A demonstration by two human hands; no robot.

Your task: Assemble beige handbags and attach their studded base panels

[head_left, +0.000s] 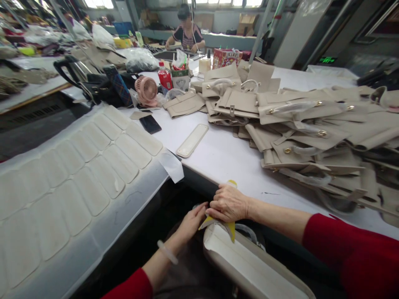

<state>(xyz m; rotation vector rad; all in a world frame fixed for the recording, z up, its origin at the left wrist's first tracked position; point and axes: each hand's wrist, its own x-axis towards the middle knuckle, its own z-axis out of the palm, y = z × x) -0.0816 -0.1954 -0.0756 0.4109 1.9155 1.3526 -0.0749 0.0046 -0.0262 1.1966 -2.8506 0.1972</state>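
A pale handbag (246, 257) lies tilted below the table's edge, its long white bottom facing up. My right hand (227, 203) is closed around a yellow piece (230, 230) with a curved, pointed lower edge, pressed against the bag's far end. Its exact kind does not show, and its upper tip sticks out above my knuckles. From the left, my left hand (190, 224) holds the same end of the bag, fingers together and thumb hidden. A clear-wrapped handle (247, 232) shows on the bag's right side.
On the white table (218, 162) lies a pale oblong base panel (192, 140). Beige bag parts (311, 124) are heaped at the right. Rounded pale panels (90, 191) cover a sheet at left. Behind are a phone (150, 124), pink fan (146, 89), red bottle (165, 77) and a co-worker (187, 33).
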